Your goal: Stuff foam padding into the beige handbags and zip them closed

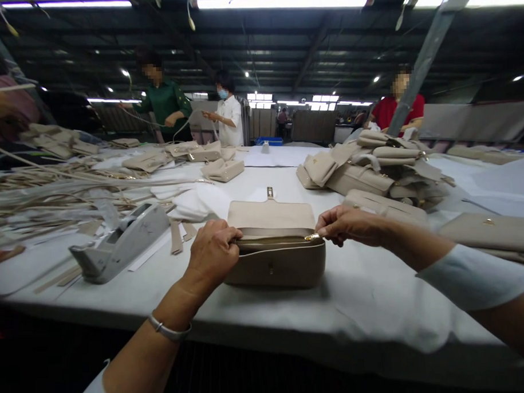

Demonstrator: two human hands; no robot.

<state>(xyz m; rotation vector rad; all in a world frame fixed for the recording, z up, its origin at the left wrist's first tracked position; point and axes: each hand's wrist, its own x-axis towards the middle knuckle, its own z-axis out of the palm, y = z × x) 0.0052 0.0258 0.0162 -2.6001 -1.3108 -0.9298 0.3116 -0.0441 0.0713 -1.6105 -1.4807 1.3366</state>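
The left hand (pixel 213 251) grips the left end of a beige handbag (pixel 276 263) on the white table (pixel 368 296); the right hand (pixel 349 224) pinches its gold zipper pull (pixel 311 237). A tape dispenser (pixel 120 243) sits nearby.

A beige leather handbag (pixel 276 265) sits just below the centre of the frame, upright on its base on the white table top (pixel 368 296), its rounded front panel facing the camera. Its flap (pixel 271 214) is thrown open and lies flat behind it, pointing toward the top of the frame, with a small gold clasp piece (pixel 270 192) at its tip. A gold zip (pixel 272 240) runs along the top of the body (whether it is fully closed cannot be told). The zip pull (pixel 311 237) is at the bag's right end, pinched by the right hand (pixel 353 225); the left hand (pixel 212 252) grips the left end. A small metal fitting (pixel 271 267) marks the front panel's middle.
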